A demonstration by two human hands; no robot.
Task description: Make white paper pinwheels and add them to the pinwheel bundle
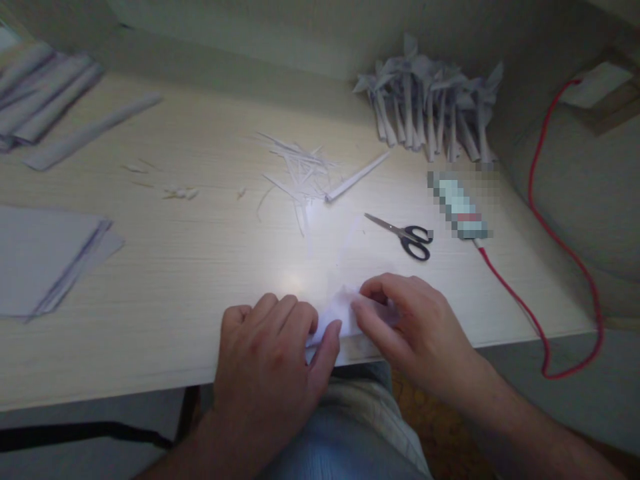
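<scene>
The left hand [270,343] is gripping the white paper [344,315] at its left, while the right hand [417,320] is pinching its other side (scissors [401,233] are lying beyond).

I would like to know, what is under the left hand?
At the left hand, white paper shows between thumb and index finger; what the palm covers is hidden.

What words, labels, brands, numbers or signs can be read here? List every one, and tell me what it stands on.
None: no text can be read in this view.
Device on the red cable: the device is pixelated, so anything on it is unreadable.
Scissors: no marking can be made out.
Paper between the hands and stacked sheets: no writing can be made out.
</scene>
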